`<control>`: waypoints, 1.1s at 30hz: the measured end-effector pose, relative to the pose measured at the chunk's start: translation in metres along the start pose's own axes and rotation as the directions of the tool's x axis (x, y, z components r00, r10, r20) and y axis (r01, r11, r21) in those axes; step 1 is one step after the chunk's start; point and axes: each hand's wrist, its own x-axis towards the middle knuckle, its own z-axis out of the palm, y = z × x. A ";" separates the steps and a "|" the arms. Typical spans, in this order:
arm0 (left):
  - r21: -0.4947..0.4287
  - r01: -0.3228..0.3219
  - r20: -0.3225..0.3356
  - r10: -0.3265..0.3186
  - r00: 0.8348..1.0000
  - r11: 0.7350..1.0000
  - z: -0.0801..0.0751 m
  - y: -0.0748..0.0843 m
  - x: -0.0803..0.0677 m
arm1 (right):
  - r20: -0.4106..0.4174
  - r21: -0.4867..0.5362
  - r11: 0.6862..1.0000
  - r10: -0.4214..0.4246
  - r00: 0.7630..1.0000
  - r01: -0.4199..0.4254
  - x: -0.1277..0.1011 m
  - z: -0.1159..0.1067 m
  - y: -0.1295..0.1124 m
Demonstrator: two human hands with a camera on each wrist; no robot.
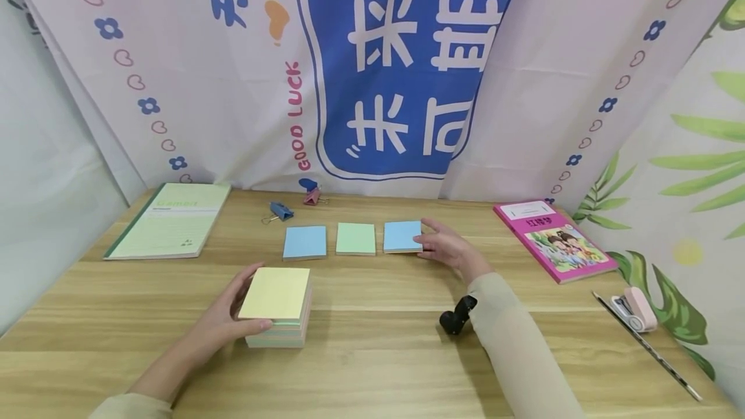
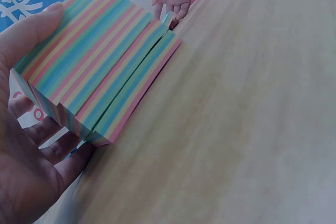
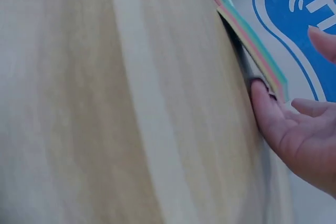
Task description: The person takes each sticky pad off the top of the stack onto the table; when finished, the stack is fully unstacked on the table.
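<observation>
Both hands on note pads at a wooden table.

My left hand (image 1: 224,322) curls round the thick striped note block (image 1: 278,306), thumb on its near edge, fingers along its far-left side; it sits flat in front of me, left of centre. My right hand (image 1: 448,247) reaches farther out, loose fingertips touching the right edge of the right blue pad (image 1: 403,236), last in a row with the green pad (image 1: 356,238) and left blue pad (image 1: 305,242). The row runs left to right, beyond the block. The table (image 1: 372,354) is pale wood; a printed cloth hangs behind.
</observation>
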 end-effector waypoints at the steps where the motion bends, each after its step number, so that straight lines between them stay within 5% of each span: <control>1: 0.003 -0.001 0.000 0.001 1.000 1.000 0.000 0.000 0.000 | -0.008 -0.017 1.000 -0.001 1.000 0.001 -0.001 0.000 -0.001; 6: 0.011 0.004 0.002 -0.004 1.000 1.000 0.000 0.001 0.001 | -0.044 -0.125 0.992 -0.026 0.999 0.020 -0.009 0.000 -0.009; 11: 0.007 0.005 0.006 -0.005 1.000 1.000 0.001 0.001 0.001 | -0.024 -0.287 0.953 -0.112 0.993 0.100 -0.023 0.008 -0.021; 19: -0.001 -0.012 0.007 0.012 1.000 1.000 0.000 0.001 0.001 | 0.214 -0.228 0.932 -0.233 0.949 0.280 -0.045 0.074 -0.027; 26: 0.035 0.009 0.013 -0.009 1.000 0.999 0.000 0.002 0.000 | 0.426 -0.230 0.924 -0.188 0.885 0.307 -0.051 0.133 -0.004; 29: 0.015 0.007 0.008 -0.007 1.000 1.000 0.000 0.002 0.000 | 0.465 -0.277 0.901 -0.179 0.867 0.334 -0.052 0.153 0.003; 33: 0.002 0.000 -0.001 0.000 1.000 1.000 0.000 0.001 0.001 | 0.451 -0.332 0.877 -0.177 0.875 0.349 -0.053 0.173 0.009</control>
